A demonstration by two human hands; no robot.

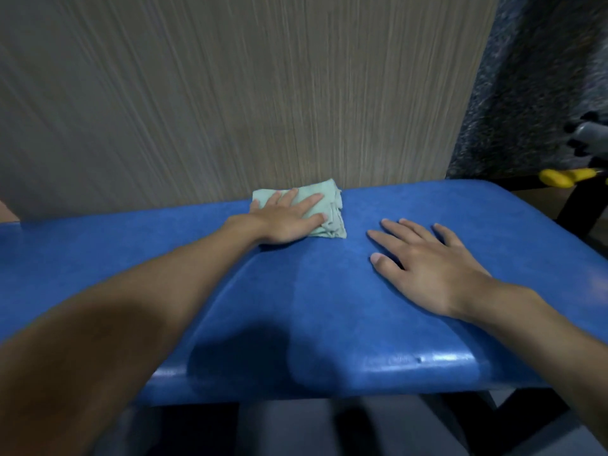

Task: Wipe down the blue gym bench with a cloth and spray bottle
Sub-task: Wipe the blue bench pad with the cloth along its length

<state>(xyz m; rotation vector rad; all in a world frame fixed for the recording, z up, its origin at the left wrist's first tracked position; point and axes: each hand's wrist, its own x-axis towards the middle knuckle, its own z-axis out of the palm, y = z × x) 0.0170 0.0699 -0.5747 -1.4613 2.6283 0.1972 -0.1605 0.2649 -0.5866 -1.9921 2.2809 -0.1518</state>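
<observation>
Nearest: both my bare forearms reach out over the blue bench (138, 251), the left from the lower left, the right from the lower right. The bench's padded near edge shows a bright glare strip (437, 358) with a dark shadow patch (237, 357) beside it.

Further in: my right hand (427, 261) lies flat on the pad, palm down, fingers straight and spread, holding nothing.

Beyond it and to the left: my left hand (286, 218) presses flat on the pale green cloth (332, 212), palm down, fingers straight and a little apart. The cloth is folded into a rough wad and sits at the bench's far edge, close to the wall. The hands are near each other, not touching.

Behind the bench: streaked beige-grey wall panel (230, 93).

Far right: dark speckled surface (526, 77), a yellow part (559, 177) on black framing, a blurred grey metal piece (589, 133). I can't tell what these are.
</observation>
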